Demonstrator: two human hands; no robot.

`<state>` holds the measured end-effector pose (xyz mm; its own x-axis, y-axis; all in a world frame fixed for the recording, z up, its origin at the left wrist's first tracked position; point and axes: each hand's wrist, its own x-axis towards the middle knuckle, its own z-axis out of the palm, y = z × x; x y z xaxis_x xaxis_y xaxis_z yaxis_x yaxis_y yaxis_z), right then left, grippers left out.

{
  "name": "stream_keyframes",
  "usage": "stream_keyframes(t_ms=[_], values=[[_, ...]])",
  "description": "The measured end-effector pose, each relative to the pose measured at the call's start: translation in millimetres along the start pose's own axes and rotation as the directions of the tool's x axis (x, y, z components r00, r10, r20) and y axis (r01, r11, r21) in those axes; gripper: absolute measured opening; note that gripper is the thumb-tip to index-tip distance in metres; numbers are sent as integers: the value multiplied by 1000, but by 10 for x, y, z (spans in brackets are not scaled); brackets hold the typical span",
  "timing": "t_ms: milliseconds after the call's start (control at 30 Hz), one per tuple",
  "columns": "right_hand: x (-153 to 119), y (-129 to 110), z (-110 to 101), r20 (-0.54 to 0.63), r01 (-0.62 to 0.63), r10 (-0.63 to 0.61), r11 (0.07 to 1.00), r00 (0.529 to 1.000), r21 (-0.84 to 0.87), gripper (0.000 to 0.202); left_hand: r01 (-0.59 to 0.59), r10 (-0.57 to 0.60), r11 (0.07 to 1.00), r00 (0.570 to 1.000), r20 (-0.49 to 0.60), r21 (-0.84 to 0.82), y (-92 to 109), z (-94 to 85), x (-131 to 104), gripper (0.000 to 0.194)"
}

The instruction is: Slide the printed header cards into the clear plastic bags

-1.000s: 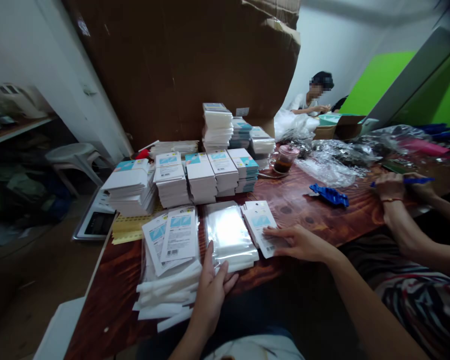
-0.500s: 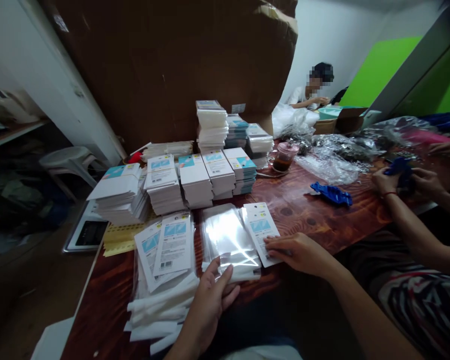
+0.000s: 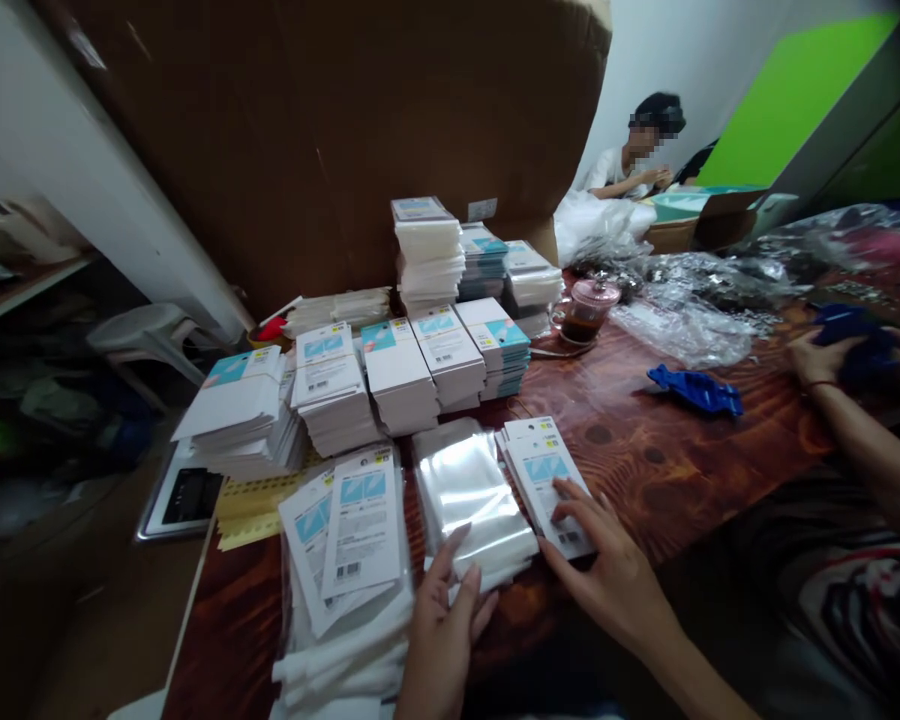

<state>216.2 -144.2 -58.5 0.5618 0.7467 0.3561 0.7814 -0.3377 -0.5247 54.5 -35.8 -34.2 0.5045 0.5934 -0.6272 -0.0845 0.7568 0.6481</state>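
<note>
A stack of clear plastic bags (image 3: 472,490) lies on the table in front of me. At its near edge rests my left hand (image 3: 444,615), fingers apart, index finger on the plastic. Just right of the bags is a small pile of white printed cards (image 3: 544,465) with blue pictures. My right hand (image 3: 615,565) is over the near end of these cards, fingers spread and fingertips touching the top one. To the left, more printed cards (image 3: 360,520) lie on filled clear bags with white, folded near ends (image 3: 345,655).
Banded card stacks (image 3: 401,380) stand behind the bags, with taller piles (image 3: 427,250) farther back. A lidded glass mug (image 3: 589,310) holds dark liquid. A blue plastic part (image 3: 694,390) lies to the right. Beside me, a co-worker's hands (image 3: 832,360) hold a dark blue piece. Another person sits behind.
My right hand has shifted from the side of the card to over its near end, its fingers now more spread. The cards show as a small pile. The view has shifted slightly.
</note>
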Motion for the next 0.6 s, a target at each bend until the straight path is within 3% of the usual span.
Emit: stream_keyframes(t_ms=[100, 233, 333, 433, 600], values=[[44, -38, -24, 8, -38, 37, 998, 999, 46, 12, -12, 11, 999, 999, 31, 33, -26, -35, 58, 49], [101, -93, -43, 29, -117, 115, 987, 993, 111, 7, 81, -82, 997, 993, 91, 15, -32, -77, 127, 56], [126, -121, -14, 9, -176, 177, 970, 984, 166, 6, 92, -94, 995, 993, 71, 33, -39, -96, 146, 56], [124, -132, 21, -10, -233, 245, 933, 970, 273, 10, 95, -98, 995, 993, 63, 41, -41, -121, 139, 55], [83, -111, 29, -52, -240, 281, 893, 958, 382, 18, 76, -80, 997, 987, 138, 34, -22, -176, 138, 52]])
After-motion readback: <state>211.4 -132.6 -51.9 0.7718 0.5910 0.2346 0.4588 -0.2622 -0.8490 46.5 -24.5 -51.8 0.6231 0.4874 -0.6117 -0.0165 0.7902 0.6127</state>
